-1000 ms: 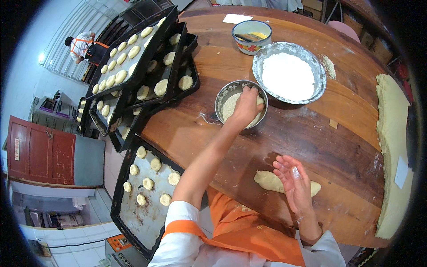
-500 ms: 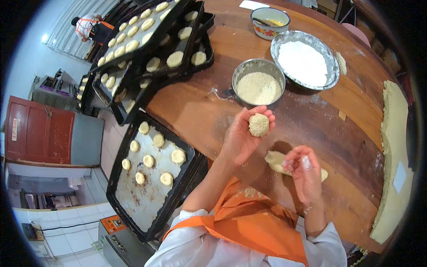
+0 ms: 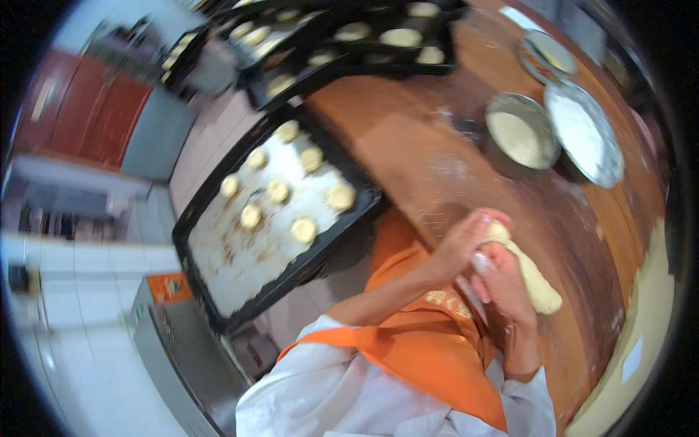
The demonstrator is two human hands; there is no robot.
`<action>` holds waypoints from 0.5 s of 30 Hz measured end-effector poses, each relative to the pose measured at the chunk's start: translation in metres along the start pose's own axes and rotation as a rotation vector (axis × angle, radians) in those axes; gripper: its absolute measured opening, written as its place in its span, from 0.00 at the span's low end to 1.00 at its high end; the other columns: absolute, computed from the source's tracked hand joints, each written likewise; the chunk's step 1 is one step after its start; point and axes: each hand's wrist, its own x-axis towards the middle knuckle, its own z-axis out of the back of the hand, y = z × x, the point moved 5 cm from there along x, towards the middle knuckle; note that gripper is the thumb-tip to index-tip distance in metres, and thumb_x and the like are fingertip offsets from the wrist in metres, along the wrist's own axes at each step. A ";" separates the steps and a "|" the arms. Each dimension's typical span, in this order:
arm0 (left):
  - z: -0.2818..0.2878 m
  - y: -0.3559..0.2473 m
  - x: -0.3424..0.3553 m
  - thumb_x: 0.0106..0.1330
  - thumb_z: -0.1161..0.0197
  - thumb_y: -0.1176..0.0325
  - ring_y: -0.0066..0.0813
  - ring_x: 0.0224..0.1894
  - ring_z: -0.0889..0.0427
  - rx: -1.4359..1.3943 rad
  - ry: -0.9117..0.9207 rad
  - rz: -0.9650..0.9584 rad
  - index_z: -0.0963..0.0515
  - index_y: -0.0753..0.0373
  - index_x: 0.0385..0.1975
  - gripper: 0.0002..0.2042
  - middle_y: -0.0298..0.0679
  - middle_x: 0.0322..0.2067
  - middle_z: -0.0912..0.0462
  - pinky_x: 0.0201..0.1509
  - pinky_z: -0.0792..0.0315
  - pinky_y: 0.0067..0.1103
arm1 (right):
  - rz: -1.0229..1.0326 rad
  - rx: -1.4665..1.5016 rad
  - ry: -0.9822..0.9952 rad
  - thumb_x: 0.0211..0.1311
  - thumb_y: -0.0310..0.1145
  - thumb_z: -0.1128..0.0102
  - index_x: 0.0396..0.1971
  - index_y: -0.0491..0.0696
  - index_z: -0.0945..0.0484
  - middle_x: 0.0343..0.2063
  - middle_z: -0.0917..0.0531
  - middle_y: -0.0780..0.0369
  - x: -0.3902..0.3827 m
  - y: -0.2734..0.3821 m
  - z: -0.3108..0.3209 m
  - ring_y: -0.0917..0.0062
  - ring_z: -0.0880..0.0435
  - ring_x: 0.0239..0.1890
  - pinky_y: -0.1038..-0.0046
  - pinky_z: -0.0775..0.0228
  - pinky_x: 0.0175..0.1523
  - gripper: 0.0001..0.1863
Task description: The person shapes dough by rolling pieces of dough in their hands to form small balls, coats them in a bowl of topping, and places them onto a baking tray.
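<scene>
My two hands are close together over the near part of the wooden table [image 3: 429, 138]. My left hand [image 3: 463, 242] is closed round a small dough ball [image 3: 497, 231], cupping it. My right hand [image 3: 504, 280] presses curled fingers and thumb against the same ball. Just beyond my right fingers lies an elongated piece of pale dough [image 3: 540, 285]. Motion blurs the fingertips, and the ball's sides are largely hidden by the hands.
Left of me, a black baking tray [image 3: 191, 288] carries several round dough pieces. More loaded trays [image 3: 328, 73] are stacked beyond it. Farther right stand a metal bowl of beige grains [image 3: 520, 138], a basin of white powder [image 3: 615, 164] and an enamel bowl [image 3: 537, 67]. A dough sheet [image 3: 619, 364] lies along the right edge.
My hands have come together; they were apart, with the grain-coated ball resting on my opened left palm. The head view has swung left, so the tray and bowls sit farther right in it.
</scene>
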 end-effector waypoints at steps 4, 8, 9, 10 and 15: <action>0.010 -0.012 -0.012 0.67 0.58 0.57 0.22 0.40 0.27 -0.206 -0.030 0.098 0.34 0.62 0.46 0.16 0.37 0.38 0.27 0.48 0.33 0.19 | 0.058 -0.051 0.097 0.60 0.39 0.49 0.25 0.49 0.39 0.07 0.38 0.71 0.002 0.008 -0.010 0.89 0.41 0.07 0.86 0.54 0.12 0.13; 0.070 -0.038 -0.049 0.60 0.47 0.72 0.27 0.43 0.24 -0.075 -0.287 -0.159 0.39 0.59 0.51 0.18 0.39 0.41 0.27 0.50 0.31 0.22 | 0.221 0.157 0.138 0.60 0.34 0.50 0.26 0.49 0.39 0.08 0.38 0.70 -0.024 0.022 -0.005 0.88 0.41 0.08 0.85 0.53 0.13 0.09; 0.086 -0.050 -0.068 0.57 0.49 0.78 0.30 0.46 0.25 -0.083 -0.406 -0.176 0.40 0.61 0.51 0.21 0.41 0.42 0.27 0.51 0.31 0.22 | 0.243 0.196 0.094 0.60 0.35 0.49 0.27 0.49 0.39 0.08 0.38 0.70 -0.023 0.026 0.005 0.88 0.41 0.08 0.85 0.53 0.13 0.10; 0.107 -0.056 -0.088 0.56 0.52 0.80 0.31 0.46 0.25 0.017 -0.485 -0.265 0.42 0.62 0.52 0.21 0.41 0.42 0.27 0.51 0.31 0.23 | 0.264 0.237 0.051 0.60 0.37 0.48 0.28 0.50 0.39 0.07 0.39 0.70 -0.022 0.026 0.013 0.87 0.42 0.08 0.85 0.53 0.13 0.11; 0.199 -0.062 -0.192 0.55 0.52 0.80 0.21 0.44 0.29 0.455 -1.041 -0.021 0.32 0.62 0.43 0.15 0.35 0.43 0.27 0.48 0.34 0.16 | 0.222 0.221 -0.045 0.64 0.38 0.53 0.31 0.51 0.36 0.08 0.40 0.72 -0.011 0.001 0.049 0.88 0.44 0.10 0.86 0.52 0.18 0.07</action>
